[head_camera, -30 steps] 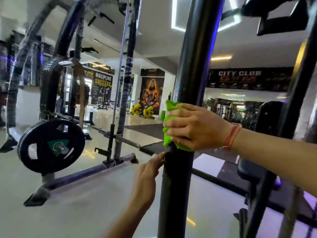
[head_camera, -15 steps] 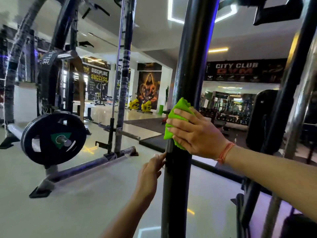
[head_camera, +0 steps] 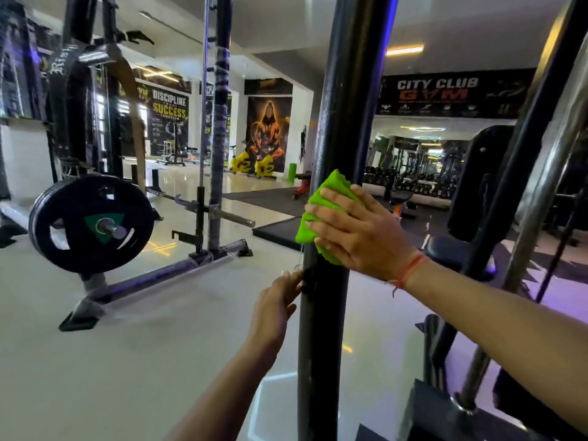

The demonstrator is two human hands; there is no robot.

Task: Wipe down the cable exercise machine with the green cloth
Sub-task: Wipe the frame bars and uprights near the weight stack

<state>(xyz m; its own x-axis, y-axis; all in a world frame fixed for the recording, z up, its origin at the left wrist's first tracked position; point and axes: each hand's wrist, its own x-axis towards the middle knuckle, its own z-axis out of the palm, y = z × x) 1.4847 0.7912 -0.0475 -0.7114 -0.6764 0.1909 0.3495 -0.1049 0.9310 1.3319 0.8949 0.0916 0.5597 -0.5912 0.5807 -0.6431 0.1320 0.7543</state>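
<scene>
Right hand (head_camera: 359, 230) flat, fingers straight, pressing green cloth (head_camera: 321, 214) against black post (head_camera: 343, 122); left hand (head_camera: 273, 307) fingertips touching post below, grasp unclear.

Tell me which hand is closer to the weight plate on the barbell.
Left. The left hand touches the black post's side facing the weight plate; the right hand presses the green cloth on the post, farther off.

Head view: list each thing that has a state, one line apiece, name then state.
green cloth: bunched, pressed flat against the post under the right hand.
black upright post: vertical, being wiped at mid-height.
right hand: fingers straight, pressing the cloth.
left hand: fingertips touching the post's left edge below the cloth.
weight plate: loaded on a bar end, off the floor.
</scene>
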